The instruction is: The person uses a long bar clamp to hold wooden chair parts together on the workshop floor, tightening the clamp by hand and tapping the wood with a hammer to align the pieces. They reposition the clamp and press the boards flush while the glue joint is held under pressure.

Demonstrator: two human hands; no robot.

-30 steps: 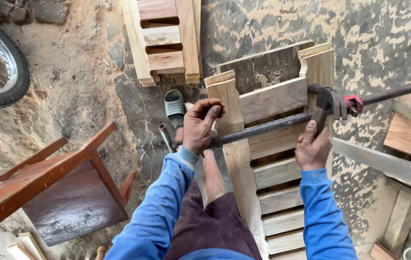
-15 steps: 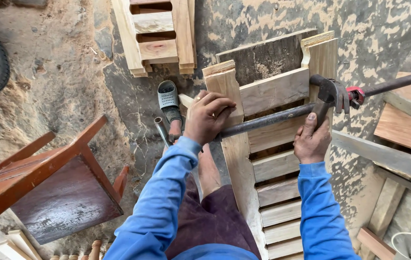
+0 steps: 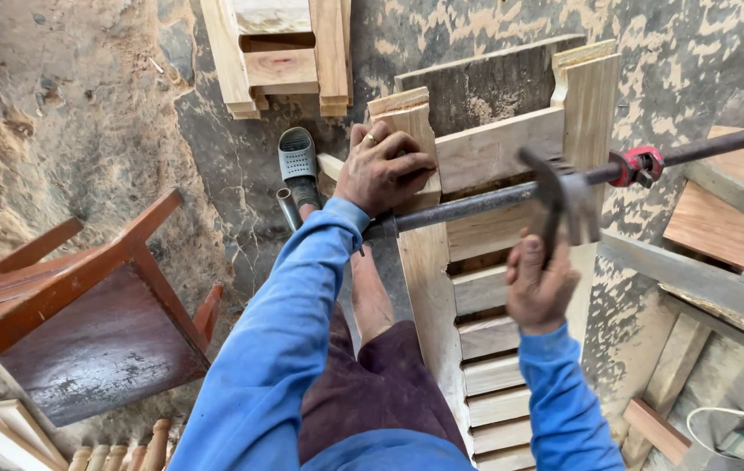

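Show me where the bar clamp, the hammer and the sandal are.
bar clamp (image 3: 477, 206), head view, on the dark steel bar across the wooden frame.
hammer (image 3: 555, 187), head view, on its dark head above the right hand.
sandal (image 3: 297, 157), head view, on its grey ribbed strap.
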